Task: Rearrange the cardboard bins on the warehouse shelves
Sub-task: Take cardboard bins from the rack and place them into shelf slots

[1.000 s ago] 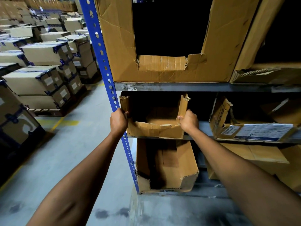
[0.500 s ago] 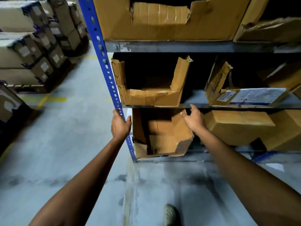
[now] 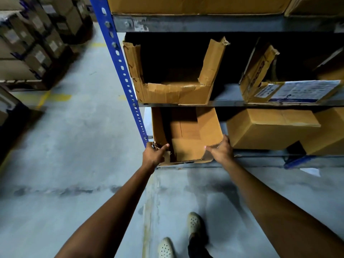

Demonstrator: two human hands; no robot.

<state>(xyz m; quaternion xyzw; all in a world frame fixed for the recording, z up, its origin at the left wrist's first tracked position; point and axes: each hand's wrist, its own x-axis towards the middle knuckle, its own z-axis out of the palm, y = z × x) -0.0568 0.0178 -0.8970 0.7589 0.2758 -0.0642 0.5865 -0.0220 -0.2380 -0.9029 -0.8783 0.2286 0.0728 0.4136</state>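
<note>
Both hands are on the open-fronted cardboard bin (image 3: 188,135) that sits at the left end of the lowest shelf (image 3: 260,163), hard against the blue perforated upright (image 3: 119,58). The left hand (image 3: 153,155) is clamped on the bin's torn front-left corner, thumb lying over the top edge into the opening. The right hand (image 3: 221,151) grips the front-right corner, fingers curled over the cut-down front wall and thumb against the outer side. The bin's base appears to rest on the shelf — whether it is lifted at all cannot be told from this angle. Just to its right on the same level lies a closed carton (image 3: 268,129), tilted, with another box partly visible beyond it. On the shelf above stands a second open bin (image 3: 173,90) with ragged side flaps, and to its right a collapsed bin with a printed label (image 3: 294,91) across its front. Stacked cartons (image 3: 35,45) occupy the floor at upper left — blurred. Two pale perforated shoes (image 3: 193,224) stand on the grey concrete floor (image 3: 74,146) below the arms.
</note>
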